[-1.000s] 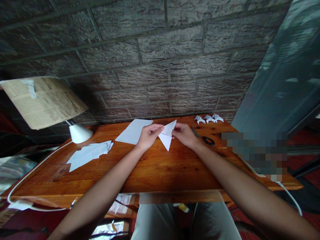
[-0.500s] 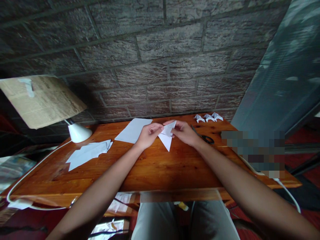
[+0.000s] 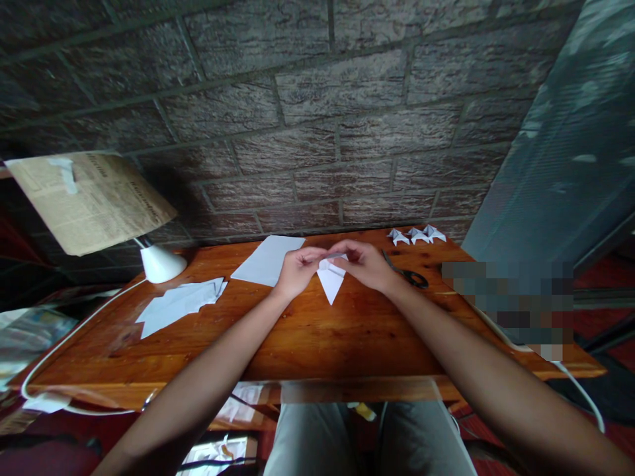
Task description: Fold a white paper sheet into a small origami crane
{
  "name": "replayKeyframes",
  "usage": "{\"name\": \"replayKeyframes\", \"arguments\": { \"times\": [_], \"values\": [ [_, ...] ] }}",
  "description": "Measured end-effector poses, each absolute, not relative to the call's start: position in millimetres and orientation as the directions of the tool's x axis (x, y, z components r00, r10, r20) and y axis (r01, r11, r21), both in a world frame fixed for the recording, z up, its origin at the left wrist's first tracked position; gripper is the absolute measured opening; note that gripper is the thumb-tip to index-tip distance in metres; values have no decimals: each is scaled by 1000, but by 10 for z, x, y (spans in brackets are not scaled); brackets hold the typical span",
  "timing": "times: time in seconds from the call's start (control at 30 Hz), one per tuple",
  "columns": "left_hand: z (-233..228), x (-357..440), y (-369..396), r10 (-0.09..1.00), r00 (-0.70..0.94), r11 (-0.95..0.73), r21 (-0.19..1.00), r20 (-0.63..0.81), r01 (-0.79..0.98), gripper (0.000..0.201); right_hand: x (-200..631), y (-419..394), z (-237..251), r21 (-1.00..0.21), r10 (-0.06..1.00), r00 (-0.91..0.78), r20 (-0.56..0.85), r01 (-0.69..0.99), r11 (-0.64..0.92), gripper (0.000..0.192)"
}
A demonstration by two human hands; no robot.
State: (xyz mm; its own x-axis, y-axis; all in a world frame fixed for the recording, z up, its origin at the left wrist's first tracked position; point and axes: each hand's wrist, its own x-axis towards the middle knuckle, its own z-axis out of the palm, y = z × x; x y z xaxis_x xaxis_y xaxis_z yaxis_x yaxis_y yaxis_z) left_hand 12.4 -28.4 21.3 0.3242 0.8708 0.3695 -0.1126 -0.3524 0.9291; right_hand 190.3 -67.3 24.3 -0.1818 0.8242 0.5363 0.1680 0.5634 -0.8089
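Two bare hands meet above the middle of the wooden table [image 3: 342, 347], both on one folded white paper [image 3: 331, 287]. Left hand [image 3: 299, 272]: fingers curled, thumb and fingertips pinched on the paper's left edge. Right hand [image 3: 366, 268]: fingers bent over the far edge, thumb laid across the near face, gripping the paper's right side. Gap between the fingertips and the paper: none visible; exact placement of the fingertips behind the paper cannot be told. Paper's lower part tapers to a point directed toward the person; a crosswise fold edge shows above it.

Surroundings: white sheet [image 3: 265, 261] lies flat just beyond the left hand. Farther left, overlapping paper pieces [image 3: 178, 304] lie near the white base of a lamp [image 3: 163, 264] with a print-covered shade [image 3: 92, 201]. Right side: scissors with black handles [image 3: 415, 279] lie near the right hand, partly hidden by it. Three small folded paper figures [image 3: 418, 236] stand in a row at the table's far edge, beside the brick-patterned wall [image 3: 297, 145].
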Motion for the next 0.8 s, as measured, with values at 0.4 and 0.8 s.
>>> {"name": "replayKeyframes", "arguments": {
  "times": [0.4,0.8],
  "values": [
    [273,206,-383,910,405,90,906,93,-413,43,1895,-630,238,-849,851,90,517,181,496,30],
    [268,248,-484,851,493,57,901,182,-430,31,1867,-705,332,-829,822,112,558,119,546,33]
  ]
}}
